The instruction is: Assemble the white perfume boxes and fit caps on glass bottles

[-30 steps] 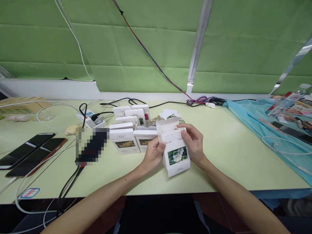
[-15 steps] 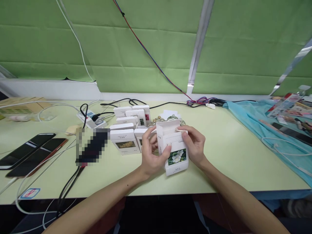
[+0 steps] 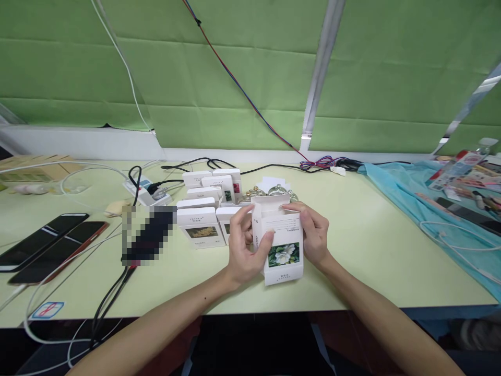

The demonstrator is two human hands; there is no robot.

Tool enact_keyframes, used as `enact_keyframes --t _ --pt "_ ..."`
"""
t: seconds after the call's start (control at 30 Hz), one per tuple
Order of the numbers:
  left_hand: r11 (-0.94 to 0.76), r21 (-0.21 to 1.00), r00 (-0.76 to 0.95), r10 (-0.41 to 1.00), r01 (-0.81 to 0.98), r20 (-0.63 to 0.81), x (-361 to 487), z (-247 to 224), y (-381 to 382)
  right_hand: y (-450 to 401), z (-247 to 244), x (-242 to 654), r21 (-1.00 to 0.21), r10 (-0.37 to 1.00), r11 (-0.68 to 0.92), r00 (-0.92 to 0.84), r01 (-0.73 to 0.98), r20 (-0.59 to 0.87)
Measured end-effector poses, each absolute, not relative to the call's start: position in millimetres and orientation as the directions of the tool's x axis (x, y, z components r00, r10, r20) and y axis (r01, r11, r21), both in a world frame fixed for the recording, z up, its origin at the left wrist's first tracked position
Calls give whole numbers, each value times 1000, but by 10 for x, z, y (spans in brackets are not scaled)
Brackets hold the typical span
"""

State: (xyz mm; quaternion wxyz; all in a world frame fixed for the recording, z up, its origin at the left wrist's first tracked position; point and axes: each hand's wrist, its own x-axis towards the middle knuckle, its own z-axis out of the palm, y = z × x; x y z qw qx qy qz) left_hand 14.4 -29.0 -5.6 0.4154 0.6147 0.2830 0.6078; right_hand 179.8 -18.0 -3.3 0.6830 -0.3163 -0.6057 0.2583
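Observation:
A white carton [image 3: 284, 235] with a white-flower picture is held above the table near its front edge, its upper end open with flaps raised. My left hand [image 3: 247, 250] grips the carton's left side, thumb across the front and fingers behind. At the right side and upper edge, my right hand [image 3: 313, 232] holds it, with the index finger at the open end. Left of my hands stand several closed white boxes [image 3: 201, 224] with flower pictures. Behind the carton lie metallic ring-like items [image 3: 277, 190], partly hidden by it.
Two phones [image 3: 58, 250] lie at the left, near a power strip [image 3: 146, 192] and loose cables. A blue cloth [image 3: 407, 193] with assorted items covers the right side. A green curtain [image 3: 235, 78] hangs behind the table [image 3: 364, 261].
The carton has turned to face the camera more squarely. My right thumb has moved off its front toward the right edge, and the left hand keeps its hold.

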Motion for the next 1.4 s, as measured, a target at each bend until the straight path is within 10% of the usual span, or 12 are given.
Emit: enact_keyframes --t 1.4 --pt "-749 659 181 640 -71 747 110 -156 -169 -153 -30 1800 -716 711 697 105 29 696"
